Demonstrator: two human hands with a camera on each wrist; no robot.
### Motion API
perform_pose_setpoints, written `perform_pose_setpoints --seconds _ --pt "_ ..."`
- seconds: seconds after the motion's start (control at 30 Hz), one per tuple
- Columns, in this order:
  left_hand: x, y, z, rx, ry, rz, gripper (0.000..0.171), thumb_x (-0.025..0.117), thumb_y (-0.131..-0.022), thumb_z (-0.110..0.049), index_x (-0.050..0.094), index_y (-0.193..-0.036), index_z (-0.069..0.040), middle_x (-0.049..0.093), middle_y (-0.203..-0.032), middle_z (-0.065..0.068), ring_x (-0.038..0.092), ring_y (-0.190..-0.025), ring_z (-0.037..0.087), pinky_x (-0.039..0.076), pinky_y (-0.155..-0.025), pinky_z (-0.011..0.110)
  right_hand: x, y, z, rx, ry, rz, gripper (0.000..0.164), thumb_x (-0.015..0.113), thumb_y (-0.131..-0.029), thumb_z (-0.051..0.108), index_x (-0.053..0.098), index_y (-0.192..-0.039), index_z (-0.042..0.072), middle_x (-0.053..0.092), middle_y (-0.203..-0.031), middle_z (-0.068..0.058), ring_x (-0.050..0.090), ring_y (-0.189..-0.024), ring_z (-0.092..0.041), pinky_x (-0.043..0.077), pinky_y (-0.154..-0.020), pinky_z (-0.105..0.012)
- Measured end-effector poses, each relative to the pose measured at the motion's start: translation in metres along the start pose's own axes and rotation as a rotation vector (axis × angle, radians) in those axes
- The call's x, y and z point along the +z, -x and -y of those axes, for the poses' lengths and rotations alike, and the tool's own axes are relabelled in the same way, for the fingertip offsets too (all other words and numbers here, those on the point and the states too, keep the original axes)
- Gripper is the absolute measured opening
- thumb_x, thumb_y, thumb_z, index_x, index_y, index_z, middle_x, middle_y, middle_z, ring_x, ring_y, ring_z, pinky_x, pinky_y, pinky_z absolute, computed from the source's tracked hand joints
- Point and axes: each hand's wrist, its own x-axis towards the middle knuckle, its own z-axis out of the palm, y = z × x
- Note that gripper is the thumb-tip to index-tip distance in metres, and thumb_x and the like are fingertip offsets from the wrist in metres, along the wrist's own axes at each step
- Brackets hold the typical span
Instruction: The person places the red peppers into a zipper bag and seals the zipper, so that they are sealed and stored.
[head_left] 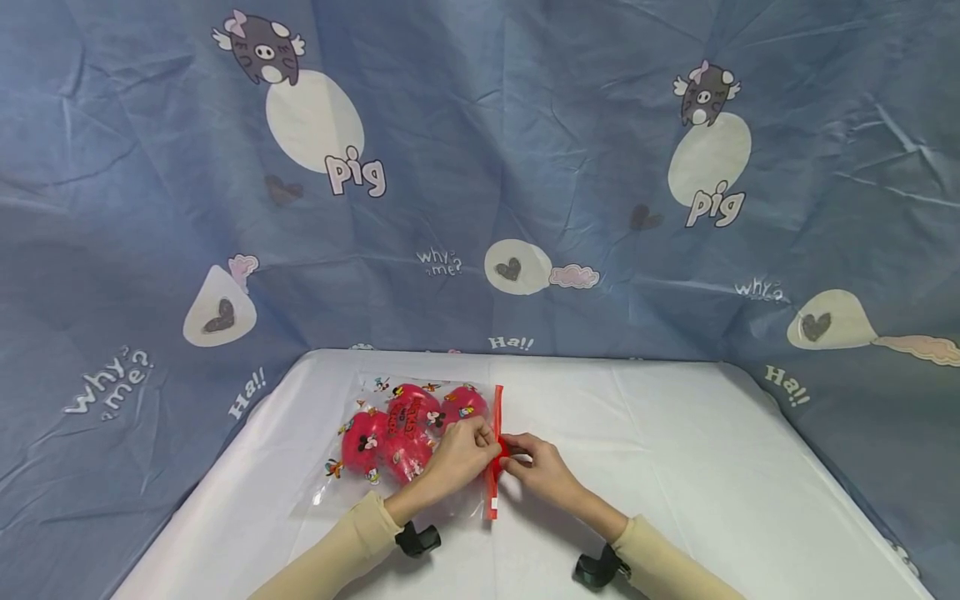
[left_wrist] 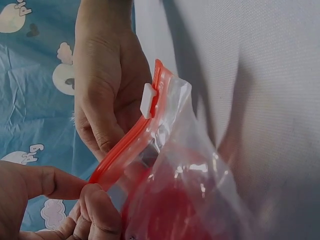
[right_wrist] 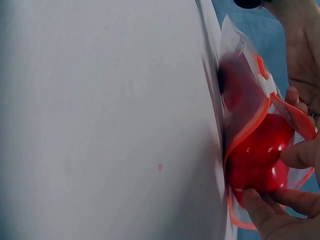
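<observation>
A clear zip bag [head_left: 330, 492] with cartoon prints and a red zip edge [head_left: 495, 500] lies on the table, holding several glossy red rounded pieces [head_left: 363, 442]. My left hand [head_left: 465, 450] pinches the red zip edge, its thumb and fingertip on the strip in the left wrist view. A white slider [left_wrist: 148, 101] sits near one end of that strip. At the bag's mouth, my right hand [head_left: 543, 471] holds a shiny red lobed piece [right_wrist: 260, 155] between thumb and fingers. The right wrist view shows the mouth parted around this piece.
White cloth [head_left: 637, 442] covers the table. Behind it hangs a blue curtain [head_left: 450, 183] printed with pigs and words. Black wrist mounts [head_left: 596, 571] sit below both forearms, close to the cloth.
</observation>
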Motion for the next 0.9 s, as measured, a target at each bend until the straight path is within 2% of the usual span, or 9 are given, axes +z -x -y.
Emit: perform_pose_setpoints --seconds 0.33,0.47,0.6,0.7,0.8,0.9 --pt "0.000 0.001 0.000 0.012 0.001 -0.002 0.007 0.065 -0.076 -0.014 0.059 -0.073 -0.011 0.059 -0.063 -0.005 0.050 -0.057 0.004 0.039 -0.048 0.020 0.005 -0.003 0.003 0.002 -0.039 0.000 0.031 0.065 -0.086 -0.001 0.060 -0.115 -0.010 0.067 -0.108 -0.023 0.066 -0.100 -0.038 0.053 -0.088 -0.042" --pt "0.000 0.000 0.000 0.018 -0.005 -0.009 0.006 0.064 -0.076 -0.013 0.059 -0.073 -0.011 0.059 -0.063 -0.004 0.049 -0.055 0.004 0.038 -0.047 0.020 0.008 -0.006 0.000 -0.022 -0.022 -0.008 0.024 0.061 -0.089 -0.002 0.062 -0.112 -0.009 0.068 -0.107 -0.021 0.067 -0.100 -0.031 0.054 -0.085 -0.037" --pt "0.000 -0.001 0.001 0.020 -0.006 -0.009 0.006 0.064 -0.076 -0.012 0.060 -0.073 -0.010 0.059 -0.063 -0.003 0.050 -0.056 0.004 0.039 -0.047 0.020 0.013 -0.011 -0.020 -0.013 -0.044 0.011 0.022 0.053 -0.092 -0.004 0.064 -0.111 -0.006 0.069 -0.103 -0.018 0.066 -0.093 -0.014 0.055 -0.079 -0.026" --pt "0.000 -0.001 0.001 0.023 -0.007 -0.008 0.008 0.066 -0.078 -0.013 0.060 -0.074 -0.009 0.059 -0.063 -0.003 0.049 -0.057 0.005 0.039 -0.048 0.020 0.015 -0.013 -0.032 0.001 -0.063 0.035 0.022 0.051 -0.092 -0.005 0.065 -0.109 -0.003 0.070 -0.098 -0.014 0.063 -0.085 -0.007 0.052 -0.075 -0.019" --pt "0.000 -0.001 0.001 0.025 -0.005 -0.003 0.010 0.067 -0.079 -0.015 0.059 -0.074 -0.010 0.058 -0.064 -0.004 0.049 -0.057 0.005 0.039 -0.048 0.019 0.017 -0.013 -0.034 0.009 -0.060 0.044 0.022 0.051 -0.091 -0.006 0.066 -0.107 -0.002 0.069 -0.094 -0.011 0.061 -0.082 -0.009 0.049 -0.072 -0.017" --pt "0.001 0.000 0.002 0.026 -0.005 0.002 0.011 0.067 -0.079 -0.016 0.059 -0.074 -0.010 0.058 -0.063 -0.004 0.048 -0.057 0.004 0.038 -0.047 0.019 0.017 -0.012 -0.031 0.020 -0.054 0.044 0.021 0.052 -0.091 -0.007 0.066 -0.106 -0.002 0.069 -0.095 -0.011 0.062 -0.083 -0.010 0.052 -0.074 -0.021"
